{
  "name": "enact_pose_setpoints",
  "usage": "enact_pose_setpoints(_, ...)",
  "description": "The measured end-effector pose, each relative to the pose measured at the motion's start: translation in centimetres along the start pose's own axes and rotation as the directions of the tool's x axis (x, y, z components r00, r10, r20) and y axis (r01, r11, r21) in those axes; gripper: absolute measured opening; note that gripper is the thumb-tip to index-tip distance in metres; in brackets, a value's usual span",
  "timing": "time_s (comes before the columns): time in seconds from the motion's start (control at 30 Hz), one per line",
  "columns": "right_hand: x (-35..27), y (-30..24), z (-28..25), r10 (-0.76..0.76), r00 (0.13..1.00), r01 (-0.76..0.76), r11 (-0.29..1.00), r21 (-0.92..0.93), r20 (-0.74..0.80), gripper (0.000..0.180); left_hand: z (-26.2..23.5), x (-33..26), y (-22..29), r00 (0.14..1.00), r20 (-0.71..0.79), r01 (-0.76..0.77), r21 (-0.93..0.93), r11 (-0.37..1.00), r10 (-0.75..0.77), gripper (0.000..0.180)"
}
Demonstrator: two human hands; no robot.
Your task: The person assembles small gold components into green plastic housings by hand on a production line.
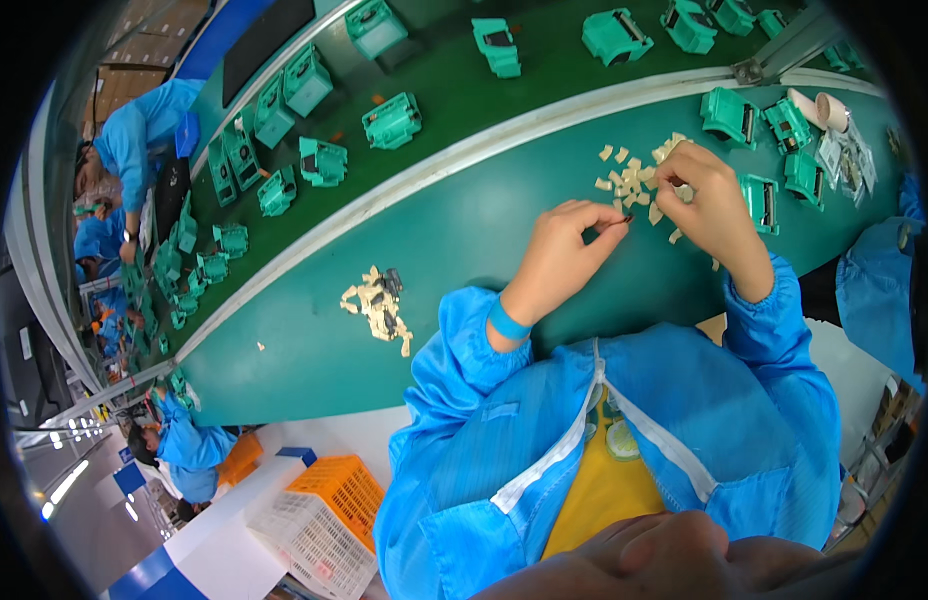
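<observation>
The green bench (454, 245) was the largest thing, and on it lay the pile of cream pieces (634, 177), from which I give all places. Beyond this pile, separate from the bench, was a darker green surface (434, 60), where many green housings (393, 121) stood. To the right of the pile, other housings (729, 116) were on the bench. The right hand (708, 192) was over the right side of the pile, its fingers bent down; I could not tell if they gripped a piece. The left hand (562, 256) was at the near left side of the pile, with thumb and forefinger pinched together. Well apart, to the left of the pile, was a heap of cream and dark pieces (378, 306). The smallest was a dark piece (628, 219), grasped in the left fingers, just beside the pile. In my judgement, the step in hand was handling these small parts, and the next move called for a fine, steady pinch, without scattering the neighbouring pieces.
</observation>
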State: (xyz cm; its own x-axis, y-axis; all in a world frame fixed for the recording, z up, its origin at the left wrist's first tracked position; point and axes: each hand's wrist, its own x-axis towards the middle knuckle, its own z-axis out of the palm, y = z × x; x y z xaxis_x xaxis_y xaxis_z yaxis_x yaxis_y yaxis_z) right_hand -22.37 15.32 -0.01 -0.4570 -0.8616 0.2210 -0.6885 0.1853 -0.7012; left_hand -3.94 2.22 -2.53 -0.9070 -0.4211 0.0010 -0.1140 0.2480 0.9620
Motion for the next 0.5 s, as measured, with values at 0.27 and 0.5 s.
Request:
enact_pose_setpoints(0.27, 0.0, 4.9, 1.8, 0.132, 0.991, -0.133, 0.981, -0.139, -0.016, 0.013, 0.2, 0.5, -0.1, 0.874, -0.154, -0.258, 0.656, 0.709, 0.460, 0.014)
enact_pose_setpoints(0.5, 0.9, 2.7, 0.4, 0.419, 0.867, -0.498, 0.739, 0.454, 0.270, 0.024, -0.3, 1.3, -0.5, 0.761, -0.025, -0.354, 0.821, 0.448, 0.649, 0.022)
